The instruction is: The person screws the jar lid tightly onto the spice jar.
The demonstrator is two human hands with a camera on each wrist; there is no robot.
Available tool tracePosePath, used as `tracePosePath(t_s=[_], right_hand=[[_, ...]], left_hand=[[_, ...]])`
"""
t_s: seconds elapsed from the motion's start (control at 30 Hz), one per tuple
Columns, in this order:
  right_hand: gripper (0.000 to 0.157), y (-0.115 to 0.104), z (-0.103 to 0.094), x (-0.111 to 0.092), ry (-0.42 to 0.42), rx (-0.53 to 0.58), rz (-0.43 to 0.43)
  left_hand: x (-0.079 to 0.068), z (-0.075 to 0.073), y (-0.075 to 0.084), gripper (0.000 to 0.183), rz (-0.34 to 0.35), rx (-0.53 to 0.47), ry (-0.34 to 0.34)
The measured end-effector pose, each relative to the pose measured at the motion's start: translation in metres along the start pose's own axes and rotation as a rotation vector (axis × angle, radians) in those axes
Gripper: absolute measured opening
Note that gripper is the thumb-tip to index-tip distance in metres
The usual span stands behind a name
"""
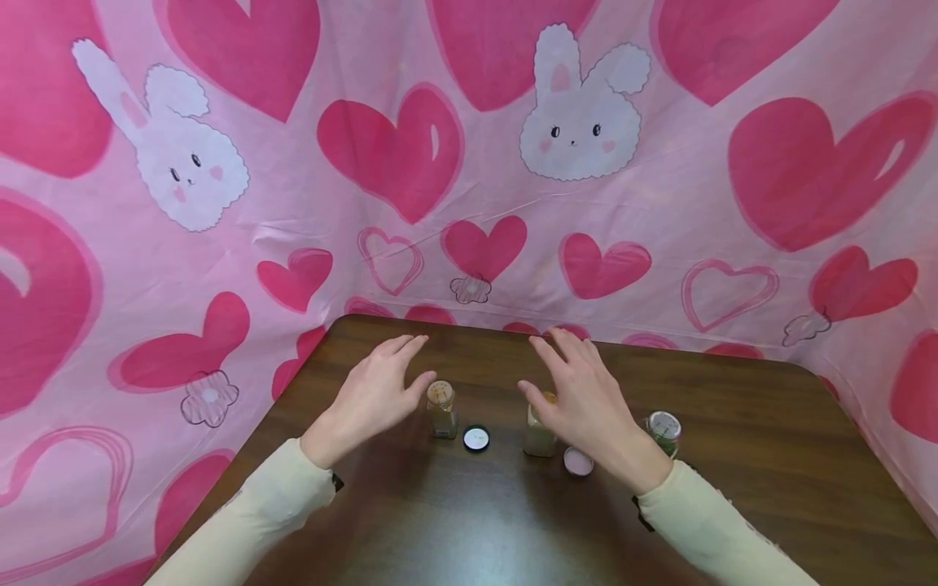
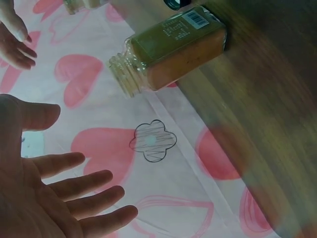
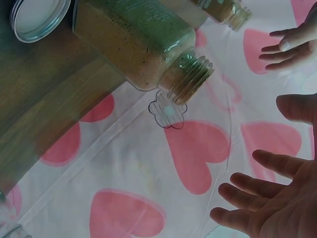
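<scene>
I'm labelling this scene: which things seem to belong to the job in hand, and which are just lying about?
Likely the job:
left uncapped jar
dark-rimmed lid beside it
right uncapped jar
pale lid near it

Probably just lying about:
silver-topped jar, off to the right
heart-print cloth, only a backdrop

Both hands (image 1: 374, 387) hover above a brown table (image 1: 440, 521), near three small jars (image 1: 443, 419) (two round lids (image 1: 476, 439) lie among them).
</scene>
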State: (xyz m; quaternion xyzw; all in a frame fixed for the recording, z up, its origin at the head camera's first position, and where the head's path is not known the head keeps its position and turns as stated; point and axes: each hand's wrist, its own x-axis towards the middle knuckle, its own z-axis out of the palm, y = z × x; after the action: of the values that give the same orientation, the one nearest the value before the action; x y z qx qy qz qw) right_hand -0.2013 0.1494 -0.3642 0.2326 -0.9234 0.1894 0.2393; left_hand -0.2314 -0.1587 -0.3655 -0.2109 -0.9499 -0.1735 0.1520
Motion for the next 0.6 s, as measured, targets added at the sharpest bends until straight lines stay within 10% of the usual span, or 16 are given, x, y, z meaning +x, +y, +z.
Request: tracePosePath(t_s=[0.6], right_hand=[[0.067, -0.013, 0.002, -0.003, -0.03, 0.057, 0.007]], left_hand=[[-0.015, 0.006, -0.005, 0.065, -0.041, -0.034, -0.051]])
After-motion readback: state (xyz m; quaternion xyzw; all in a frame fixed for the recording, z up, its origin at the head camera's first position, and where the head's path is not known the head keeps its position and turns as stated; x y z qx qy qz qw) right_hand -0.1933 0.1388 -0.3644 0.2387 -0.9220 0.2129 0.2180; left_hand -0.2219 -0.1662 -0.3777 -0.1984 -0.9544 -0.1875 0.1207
